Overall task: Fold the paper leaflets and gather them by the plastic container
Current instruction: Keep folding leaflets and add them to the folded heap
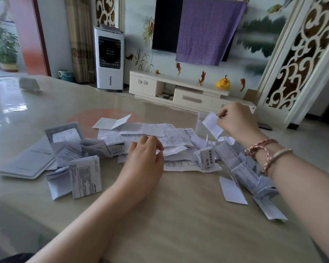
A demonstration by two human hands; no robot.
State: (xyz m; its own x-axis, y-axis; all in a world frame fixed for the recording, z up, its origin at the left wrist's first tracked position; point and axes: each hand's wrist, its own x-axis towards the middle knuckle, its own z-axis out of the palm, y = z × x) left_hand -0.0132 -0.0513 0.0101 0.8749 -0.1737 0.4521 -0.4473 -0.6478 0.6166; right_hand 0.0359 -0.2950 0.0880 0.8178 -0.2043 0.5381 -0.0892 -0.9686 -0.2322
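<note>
left hand: fingers loosely curled | right hand: fingers pinching, raised

My right hand pinches a folded leaflet; my left hand rests on the leaflet pile.

Two hands over the table: left hand, right hand. One folded leaflet in the right; dozens more, too many to count, heaped around both.
</note>
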